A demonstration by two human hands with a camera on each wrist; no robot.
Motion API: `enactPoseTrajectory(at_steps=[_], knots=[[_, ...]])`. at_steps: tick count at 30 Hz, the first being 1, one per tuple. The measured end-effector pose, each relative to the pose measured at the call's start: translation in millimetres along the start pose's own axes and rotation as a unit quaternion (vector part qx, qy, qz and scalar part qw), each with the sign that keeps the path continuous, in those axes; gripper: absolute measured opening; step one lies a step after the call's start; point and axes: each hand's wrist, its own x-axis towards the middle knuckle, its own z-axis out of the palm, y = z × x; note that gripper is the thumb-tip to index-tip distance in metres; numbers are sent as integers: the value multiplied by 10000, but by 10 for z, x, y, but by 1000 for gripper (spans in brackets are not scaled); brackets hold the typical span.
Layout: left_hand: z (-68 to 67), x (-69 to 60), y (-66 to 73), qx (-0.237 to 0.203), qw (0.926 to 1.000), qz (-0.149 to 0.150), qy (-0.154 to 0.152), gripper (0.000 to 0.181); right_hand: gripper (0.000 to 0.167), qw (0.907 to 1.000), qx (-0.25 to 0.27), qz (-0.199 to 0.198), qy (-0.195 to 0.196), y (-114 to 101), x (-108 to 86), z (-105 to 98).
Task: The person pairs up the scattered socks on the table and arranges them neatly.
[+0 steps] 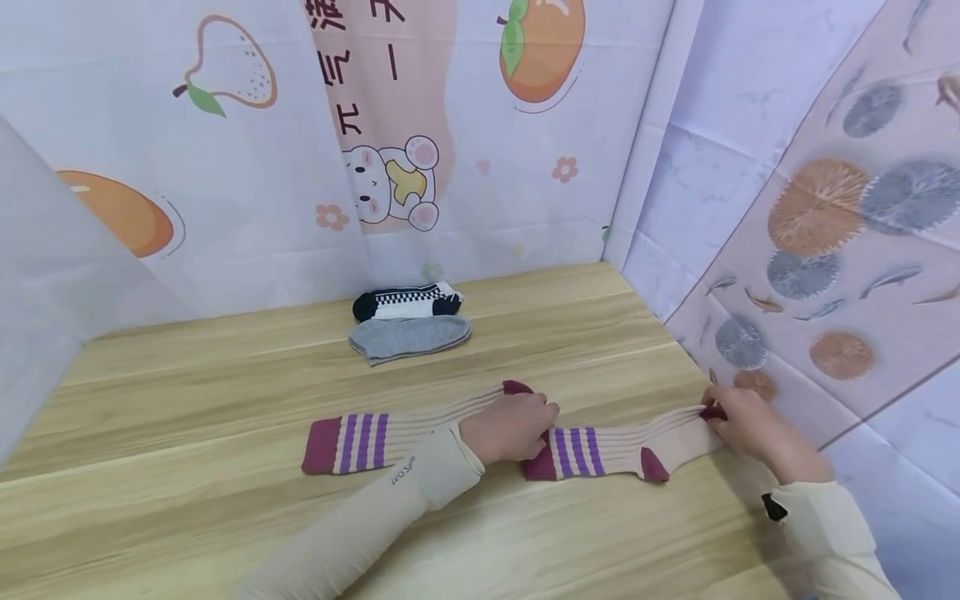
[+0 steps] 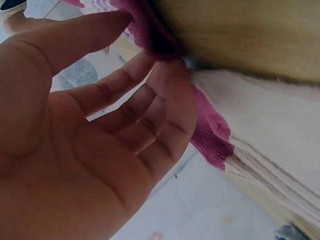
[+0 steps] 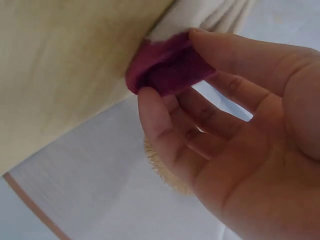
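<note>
Two cream knit socks with purple stripes and maroon cuffs, heels and toes lie on the table in a row. My left hand (image 1: 510,427) is over the gap between them, hiding the toe of the left sock (image 1: 408,437). In the left wrist view, its thumb and fingers pinch the maroon cuff (image 2: 145,25) of the right sock (image 1: 621,450). At the other end, my right hand (image 1: 757,432) pinches that sock's maroon toe (image 3: 175,72) between thumb and fingers. The right sock lies stretched between both hands, its heel toward me.
Behind the striped socks, a folded grey pair of socks (image 1: 408,337) lies beside a black-and-white checkered pair (image 1: 405,302). The wooden table (image 1: 187,400) meets a printed cloth wall (image 1: 247,208) at the back and another patterned wall (image 1: 795,250) close to the right hand.
</note>
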Motion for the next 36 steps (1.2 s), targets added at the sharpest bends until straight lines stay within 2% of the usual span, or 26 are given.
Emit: enactPoseTrajectory(at_steps=[3, 7, 12, 17, 23, 28, 33, 36], knots=[[-1, 4, 17, -306, 9994, -113, -73, 6, 22, 9999, 9, -20, 120, 3, -5, 17], [1, 3, 22, -589, 9979, -239, -130, 14, 24, 9997, -32, -61, 214, 23, 1, 32], [1, -19, 10, -720, 9966, -313, -236, 18, 22, 10000, -19, -8, 83, 73, -31, 22], [-28, -69, -2, -903, 9948, -254, -406, 16, 21, 9998, 169, 59, -34, 160, -155, -32], [-72, -103, -47, -832, 9956, -202, -380, 15, 20, 9985, 288, -194, 427, 229, -228, -101], [-131, -148, -98, -840, 9960, -156, -255, 15, 15, 9976, 76, 71, 684, 234, -237, -144], [-196, -216, -169, -864, 9961, -59, -170, 20, 13, 9974, 47, 220, 679, 227, -244, -174], [-244, -256, -217, -874, 9961, 55, -73, 14, 14, 9968, 6, 237, 764, 215, -251, -177]])
